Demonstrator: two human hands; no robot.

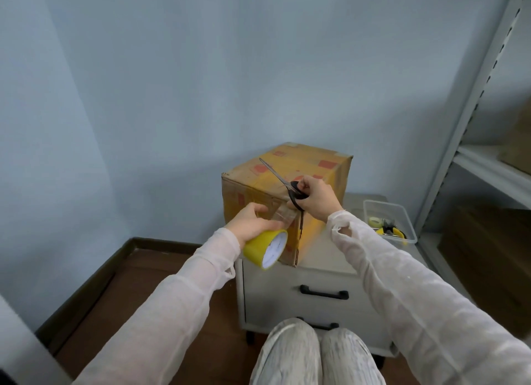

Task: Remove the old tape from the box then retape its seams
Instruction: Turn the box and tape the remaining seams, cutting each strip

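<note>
A cardboard box (310, 160), printed with red marks and worn at its edges, is seen standing on a grey drawer cabinet (327, 255), just off the middle of the view towards 4 o'clock, with one vertical corner turned to the camera. Both hands are held up against that near corner. The left hand (253, 224) is found at about 8 o'clock from the middle of the box, its fingers curled round a yellow tape roll (265, 248), which hangs just below the hand towards 5 o'clock. A short strip of tape (283, 215) is stretched from the hand towards 2 o'clock, up to the box corner. The right hand (316, 198) is placed at 3 o'clock from the middle of the box, in front of its right face, and is closed round the black handles of a pair of scissors (287, 183). The blades, seen as one thin line, are pointed towards 10 o'clock across the top of the box. At 4 o'clock from the box, a clear plastic bin (383, 202) is set on the cabinet, with yellow-handled pliers (392, 231) inside.
</note>
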